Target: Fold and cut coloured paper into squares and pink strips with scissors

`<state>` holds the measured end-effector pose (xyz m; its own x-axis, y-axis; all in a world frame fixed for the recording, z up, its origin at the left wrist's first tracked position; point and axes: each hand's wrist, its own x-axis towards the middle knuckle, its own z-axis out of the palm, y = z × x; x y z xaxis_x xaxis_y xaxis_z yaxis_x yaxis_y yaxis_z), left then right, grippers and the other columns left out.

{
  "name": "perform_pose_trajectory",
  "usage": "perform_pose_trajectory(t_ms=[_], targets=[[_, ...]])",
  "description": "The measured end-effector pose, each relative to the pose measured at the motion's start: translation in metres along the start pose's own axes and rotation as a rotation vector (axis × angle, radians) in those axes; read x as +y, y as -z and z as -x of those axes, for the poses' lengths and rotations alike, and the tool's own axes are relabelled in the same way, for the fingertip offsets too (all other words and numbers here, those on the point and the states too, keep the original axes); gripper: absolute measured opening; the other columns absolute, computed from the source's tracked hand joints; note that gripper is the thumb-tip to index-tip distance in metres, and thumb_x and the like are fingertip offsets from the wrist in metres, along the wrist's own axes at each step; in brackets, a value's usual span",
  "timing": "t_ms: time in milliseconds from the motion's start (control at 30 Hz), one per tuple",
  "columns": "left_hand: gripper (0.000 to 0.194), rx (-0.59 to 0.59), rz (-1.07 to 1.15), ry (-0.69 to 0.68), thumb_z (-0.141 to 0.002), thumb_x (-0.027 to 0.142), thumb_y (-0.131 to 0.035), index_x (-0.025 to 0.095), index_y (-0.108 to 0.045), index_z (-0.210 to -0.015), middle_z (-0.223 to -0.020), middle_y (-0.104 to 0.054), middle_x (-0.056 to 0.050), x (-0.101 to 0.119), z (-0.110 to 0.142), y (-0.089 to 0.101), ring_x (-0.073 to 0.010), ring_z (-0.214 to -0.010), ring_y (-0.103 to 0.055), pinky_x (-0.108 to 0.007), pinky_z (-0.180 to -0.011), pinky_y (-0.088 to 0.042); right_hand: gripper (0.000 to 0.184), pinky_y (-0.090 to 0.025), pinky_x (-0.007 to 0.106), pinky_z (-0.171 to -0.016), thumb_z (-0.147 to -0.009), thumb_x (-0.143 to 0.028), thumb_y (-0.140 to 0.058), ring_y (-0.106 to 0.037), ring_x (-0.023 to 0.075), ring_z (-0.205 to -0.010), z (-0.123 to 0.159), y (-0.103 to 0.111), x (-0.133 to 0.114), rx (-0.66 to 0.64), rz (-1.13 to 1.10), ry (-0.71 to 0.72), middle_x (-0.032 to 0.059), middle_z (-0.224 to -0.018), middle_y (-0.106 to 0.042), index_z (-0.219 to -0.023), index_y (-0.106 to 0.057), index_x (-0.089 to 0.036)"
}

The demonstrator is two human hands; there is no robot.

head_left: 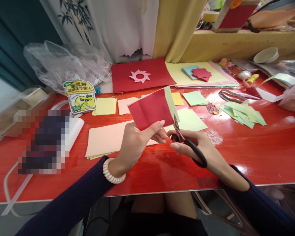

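My left hand (137, 139) pinches the lower edge of a folded red paper square (151, 109), holding it up above the red table (248, 154). A pale green sheet (171, 101) shows behind its right edge. My right hand (194, 146) grips black-handled scissors (186, 141), fingers through the loops. The blades point up and meet the paper's lower right edge.
Cream sheets (105, 137) lie under my left hand; yellow, pink and green squares (194, 97) lie beyond. A red sheet with a pink star cutout (139, 76) sits at the back. Green scraps (243, 114), a juice pouch (80, 96) and plastic bags (64, 64) surround them.
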<state>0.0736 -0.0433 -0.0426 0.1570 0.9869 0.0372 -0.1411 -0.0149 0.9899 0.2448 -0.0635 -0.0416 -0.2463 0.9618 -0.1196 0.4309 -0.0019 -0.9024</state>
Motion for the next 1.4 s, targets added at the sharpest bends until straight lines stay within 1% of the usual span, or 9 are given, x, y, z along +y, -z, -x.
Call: perform_pose_trajectory(t_ms=[167, 267, 433, 767, 967, 1133, 1200, 1267, 1400], targets=[[0.029, -0.006, 0.012, -0.002, -0.081, 0.031, -0.062, 0.014, -0.066, -0.059, -0.058, -0.067, -0.002, 0.000, -0.001, 0.000, -0.0140, -0.055, -0.065, -0.026, -0.059, -0.057, 0.030, -0.035, 0.025, -0.052, -0.076, -0.051, -0.064, -0.044, 0.0124, -0.056, 0.000, -0.002, -0.002, 0.009, -0.022, 0.006, -0.0024, -0.060, -0.047, -0.079, -0.062, -0.021], [0.029, -0.004, 0.000, 0.007, -0.082, 0.032, -0.062, 0.014, -0.066, -0.059, -0.058, -0.067, -0.002, 0.001, -0.001, 0.000, -0.0141, -0.055, -0.065, -0.027, -0.059, -0.057, 0.029, -0.032, 0.025, -0.051, -0.075, -0.048, -0.067, -0.041, 0.0119, -0.054, 0.000, -0.003, -0.004, 0.002, -0.060, -0.001, -0.0031, -0.056, -0.044, -0.071, -0.058, -0.020], [0.029, -0.008, 0.008, -0.009, -0.082, 0.032, -0.061, 0.014, -0.067, -0.060, -0.058, -0.067, -0.002, 0.000, -0.001, 0.001, -0.0135, -0.054, -0.064, -0.026, -0.057, -0.055, 0.030, -0.027, 0.025, -0.049, -0.076, -0.045, -0.066, -0.037, 0.0110, -0.052, 0.001, -0.005, -0.003, -0.018, -0.102, -0.010, -0.0037, -0.054, -0.041, -0.066, -0.054, -0.019], [0.029, -0.030, 0.024, 0.002, -0.082, 0.032, -0.061, 0.013, -0.066, -0.060, -0.058, -0.065, -0.002, -0.002, -0.001, 0.002, -0.0127, -0.054, -0.064, -0.025, -0.059, -0.056, 0.026, -0.031, 0.024, -0.047, -0.076, -0.044, -0.067, -0.038, 0.0101, -0.048, 0.002, -0.008, 0.002, -0.011, -0.174, -0.060, -0.0050, -0.051, -0.041, -0.071, -0.058, -0.020], [0.032, -0.097, 0.009, 0.022, -0.084, 0.033, -0.060, 0.012, -0.066, -0.061, -0.061, -0.066, -0.004, -0.003, 0.000, 0.002, -0.0123, -0.056, -0.063, -0.024, -0.059, -0.054, 0.028, -0.032, 0.023, -0.048, -0.076, -0.040, -0.067, -0.040, 0.0093, -0.047, 0.001, -0.006, 0.001, -0.006, -0.174, -0.050, -0.0056, -0.048, -0.041, -0.064, -0.054, -0.019], [0.032, -0.101, 0.017, 0.015, -0.085, 0.033, -0.059, 0.011, -0.065, -0.061, -0.060, -0.065, -0.004, -0.006, -0.001, 0.003, -0.0126, -0.056, -0.063, -0.025, -0.059, -0.054, 0.030, -0.031, 0.022, -0.045, -0.076, -0.039, -0.068, -0.039, 0.0080, -0.043, 0.001, -0.005, 0.001, 0.014, -0.149, -0.054, -0.0057, -0.044, -0.043, -0.060, -0.054, -0.018], [0.032, -0.112, 0.017, 0.018, -0.085, 0.032, -0.058, 0.010, -0.065, -0.062, -0.061, -0.065, -0.005, -0.007, -0.001, 0.003, -0.0130, -0.056, -0.063, -0.026, -0.059, -0.054, 0.028, -0.031, 0.021, -0.043, -0.076, -0.041, -0.067, -0.040, 0.0078, -0.041, 0.000, -0.006, 0.001, 0.022, -0.162, -0.080, -0.0057, -0.044, -0.044, -0.065, -0.057, -0.018], [0.032, -0.124, 0.021, 0.026, -0.085, 0.032, -0.059, 0.011, -0.064, -0.062, -0.061, -0.064, -0.004, -0.007, -0.001, 0.002, -0.0132, -0.056, -0.063, -0.026, -0.059, -0.054, 0.029, -0.033, 0.021, -0.042, -0.075, -0.044, -0.067, -0.042, 0.0083, -0.041, -0.001, -0.007, 0.002, 0.034, -0.196, -0.104, -0.0061, -0.045, -0.045, -0.080, -0.061, -0.017], [0.031, -0.128, 0.029, 0.039, -0.084, 0.032, -0.060, 0.011, -0.063, -0.063, -0.061, -0.064, -0.004, -0.008, 0.000, 0.003, -0.0129, -0.055, -0.062, -0.026, -0.058, -0.053, 0.047, -0.035, 0.021, -0.040, -0.072, -0.039, -0.072, -0.046, 0.0098, -0.041, -0.003, -0.009, 0.010, 0.078, -0.267, -0.096, -0.0079, -0.049, -0.049, -0.109, -0.051, -0.019]])
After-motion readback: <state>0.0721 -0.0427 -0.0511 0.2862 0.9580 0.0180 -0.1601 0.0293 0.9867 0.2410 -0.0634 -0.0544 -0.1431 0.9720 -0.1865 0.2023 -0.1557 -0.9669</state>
